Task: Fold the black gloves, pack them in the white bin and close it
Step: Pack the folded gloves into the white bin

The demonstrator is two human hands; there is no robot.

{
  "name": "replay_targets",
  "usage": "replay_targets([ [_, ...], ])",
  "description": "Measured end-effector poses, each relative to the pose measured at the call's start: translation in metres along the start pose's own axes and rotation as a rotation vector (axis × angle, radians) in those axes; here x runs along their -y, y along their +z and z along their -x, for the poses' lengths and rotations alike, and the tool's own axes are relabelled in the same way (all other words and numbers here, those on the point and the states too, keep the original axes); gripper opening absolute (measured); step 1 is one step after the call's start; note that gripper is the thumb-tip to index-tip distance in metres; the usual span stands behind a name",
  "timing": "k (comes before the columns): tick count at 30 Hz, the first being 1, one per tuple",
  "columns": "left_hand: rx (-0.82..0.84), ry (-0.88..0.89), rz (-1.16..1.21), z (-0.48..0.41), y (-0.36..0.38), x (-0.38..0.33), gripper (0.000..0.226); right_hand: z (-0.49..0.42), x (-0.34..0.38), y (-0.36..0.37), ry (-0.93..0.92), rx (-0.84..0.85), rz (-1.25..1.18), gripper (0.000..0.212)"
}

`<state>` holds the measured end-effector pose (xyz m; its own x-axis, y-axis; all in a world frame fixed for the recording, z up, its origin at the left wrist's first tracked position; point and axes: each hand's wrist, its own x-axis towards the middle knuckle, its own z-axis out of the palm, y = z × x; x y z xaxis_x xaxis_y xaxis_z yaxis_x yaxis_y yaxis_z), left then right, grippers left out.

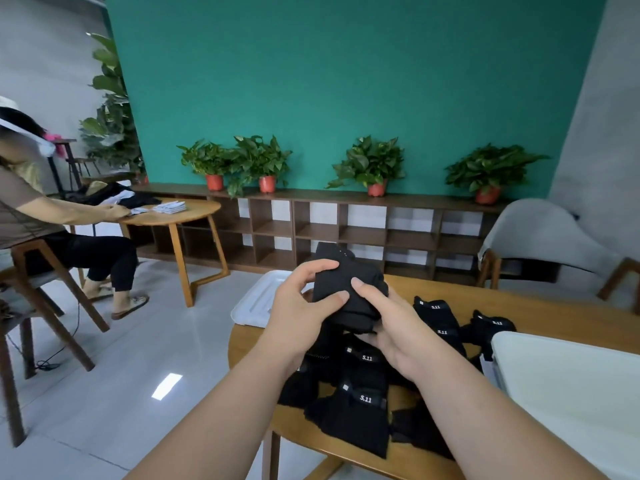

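Both left hand (pixel 300 310) and right hand (pixel 398 336) grip folded black glove (pixel 346 280) above loose gloves (pixel 356 414), table (pixel 561 317).

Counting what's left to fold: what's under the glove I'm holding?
A pile of black gloves on the wooden table. The held glove, left hand and right hand hide part of it.

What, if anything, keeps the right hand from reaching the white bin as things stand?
Likely nothing, so yes: the white bin sits on the table just right of the right hand, with only loose gloves between. That hand and the left hand both grip the folded glove, though.
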<state>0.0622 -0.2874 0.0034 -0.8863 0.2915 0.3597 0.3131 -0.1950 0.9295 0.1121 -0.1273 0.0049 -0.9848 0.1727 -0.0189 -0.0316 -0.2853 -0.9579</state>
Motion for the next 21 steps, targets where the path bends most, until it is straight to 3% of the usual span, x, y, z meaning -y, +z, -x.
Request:
replay_targets([
  [4,0.019,-0.008,0.114,0.001,0.03,-0.013,0.046,0.016,0.027,-0.019,-0.072,-0.03,-0.002,0.041],
  [10,0.093,-0.012,0.097,0.006,0.073,-0.022,0.043,0.045,0.065,-0.055,-0.177,-0.138,0.269,0.03],
  [16,0.24,-0.055,0.051,0.019,0.116,-0.022,0.035,0.075,0.089,-0.11,-0.095,-0.18,0.407,0.025],
  [21,0.279,-0.047,0.046,0.032,0.147,-0.012,0.053,0.102,0.096,-0.16,0.014,-0.238,0.398,0.023],
])
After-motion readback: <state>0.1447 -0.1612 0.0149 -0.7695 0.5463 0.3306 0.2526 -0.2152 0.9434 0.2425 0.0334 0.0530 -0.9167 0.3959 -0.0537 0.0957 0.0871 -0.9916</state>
